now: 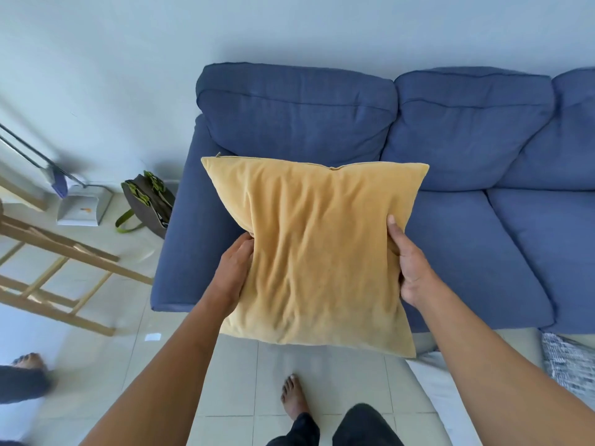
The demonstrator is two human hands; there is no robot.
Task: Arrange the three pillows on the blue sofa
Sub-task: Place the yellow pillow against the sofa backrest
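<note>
Above a pale tiled floor (289, 365), seen from a head-worn camera looking down, a person stands facing a blue sofa (467, 246) set against a plain light wall (128, 59). Both bare arms reach forward. Held up between them is a yellow pillow (318, 249), square and softly creased, hanging in front of the sofa's left seat and not resting on it. The left hand (233, 268) grips the pillow's left edge, fingers tucked behind the fabric. The right hand (409, 268) grips the right edge, thumb lying on the front face. The two hands are well apart, one on each side of the pillow.

Behind the pillow, the sofa shows plump back cushions and wide seat cushions running off the right edge of view. Its left armrest (180, 236) marks the end of the seating. Just beside that armrest, on the floor, sits a dark bag with green straps (148, 201). Further left, a grey dustpan (82, 204) leans near the wall, and a light wooden rack (61, 268) stands tilted across the tiles. A patterned grey fabric (570, 362) lies at the lower right, near the sofa's front edge. One bare foot (293, 397) stands on open tiles directly below the pillow.
</note>
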